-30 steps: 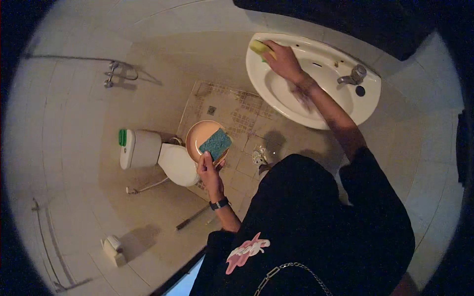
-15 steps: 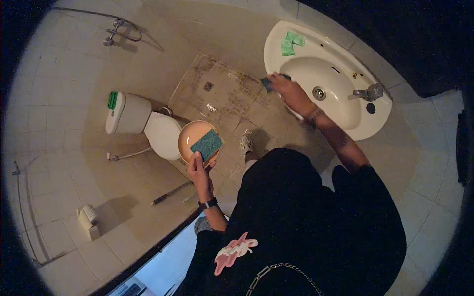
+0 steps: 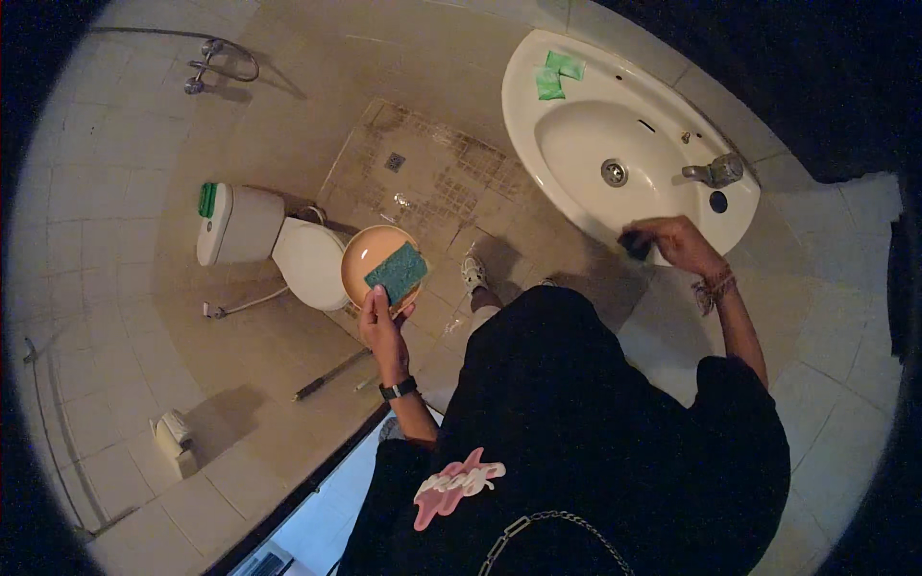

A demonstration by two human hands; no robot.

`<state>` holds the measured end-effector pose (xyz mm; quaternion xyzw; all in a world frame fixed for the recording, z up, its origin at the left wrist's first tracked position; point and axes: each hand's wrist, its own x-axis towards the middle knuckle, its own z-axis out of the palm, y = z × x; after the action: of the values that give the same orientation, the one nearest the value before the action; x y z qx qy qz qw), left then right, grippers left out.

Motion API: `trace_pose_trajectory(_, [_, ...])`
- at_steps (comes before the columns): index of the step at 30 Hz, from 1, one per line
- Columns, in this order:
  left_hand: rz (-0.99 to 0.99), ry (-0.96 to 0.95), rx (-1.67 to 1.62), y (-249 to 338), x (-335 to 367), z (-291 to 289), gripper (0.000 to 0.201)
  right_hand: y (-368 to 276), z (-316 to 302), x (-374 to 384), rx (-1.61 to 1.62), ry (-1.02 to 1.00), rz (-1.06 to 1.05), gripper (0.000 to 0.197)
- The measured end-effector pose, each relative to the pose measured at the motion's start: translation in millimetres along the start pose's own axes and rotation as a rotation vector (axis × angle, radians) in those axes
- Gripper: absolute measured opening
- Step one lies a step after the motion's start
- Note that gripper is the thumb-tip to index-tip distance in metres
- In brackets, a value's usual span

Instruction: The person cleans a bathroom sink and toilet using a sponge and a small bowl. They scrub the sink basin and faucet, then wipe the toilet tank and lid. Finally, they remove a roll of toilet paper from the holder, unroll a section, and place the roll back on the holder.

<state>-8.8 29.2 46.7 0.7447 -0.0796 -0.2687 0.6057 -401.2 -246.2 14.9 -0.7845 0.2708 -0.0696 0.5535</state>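
Note:
My left hand (image 3: 383, 331) grips a shallow peach-orange bowl (image 3: 362, 254) by its near rim, thumb on top. A flat green scouring pad (image 3: 399, 272) lies across the bowl, its near corner under the thumb. At the near front rim of the cream corner sink (image 3: 567, 197), my right hand (image 3: 680, 244) is closed on a dark scouring pad (image 3: 635, 244) that touches or nearly touches the rim. Motion blurs the fingers and the pad a little. Two small green packets (image 3: 559, 75) rest on the sink's far left corner.
A tap (image 3: 715, 171) stands at the sink's right. To the left are a white toilet (image 3: 309, 264) with a green block (image 3: 207, 200) on its tank, and a wall shower mixer (image 3: 205, 65). A stick-like handle (image 3: 331, 374) lies near the doorway. The tiled floor (image 3: 423, 163) has shiny patches.
My right hand has swept with the dark pad from the sink's left outer edge to the right along its front rim. My left hand still holds the bowl and green pad.

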Motion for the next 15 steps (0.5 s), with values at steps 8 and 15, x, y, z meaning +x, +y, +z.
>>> trace_pose_trajectory(8, [0.079,-0.036,-0.033,4,4,1,0.03,-74,-9,155,-0.385,0.387,-0.315,0.029])
trace_pose_trajectory(15, [0.066,-0.059,-0.035,12,-2,13,0.035,-37,32,270,-0.714,0.265,-0.616,0.021])
